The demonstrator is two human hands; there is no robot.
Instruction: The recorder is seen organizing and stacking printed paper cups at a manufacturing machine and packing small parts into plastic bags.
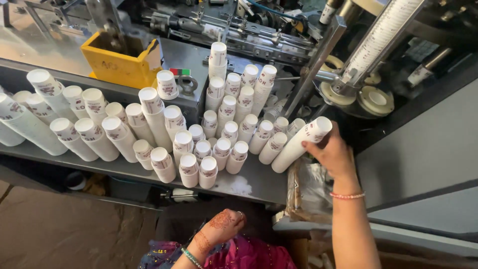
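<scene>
Right hand [332, 153] reaches out over the right end of the grey metal shelf [254, 182], fingers curled around the upper end of a long tilted stack of white paper cups [301, 143]. That stack leans from lower left to upper right; its foot touches the shelf next to the other cups, its top is in the hand. Pink bead bracelet [347, 196] on that wrist.

Left hand [223, 226] is low, near the bottom edge of view, below the shelf's front edge, over pink patterned fabric [249, 254]. Henna on its back, fingers loosely curled, ring on one finger, holding nothing that shows. Green bangle [191, 257] on the wrist.

Shelf is crowded with inverted paper cup stacks [149, 129] of mixed heights, running from its left end to near the right end, many touching. Yellow box [122, 60] sits behind them at the back left. Cup-making machine [298, 35] along the back, with a slanted tube of stacked cups [381, 37] at upper right. Crumpled clear plastic bag [308, 192] just below the right hand, off the shelf's right end.
</scene>
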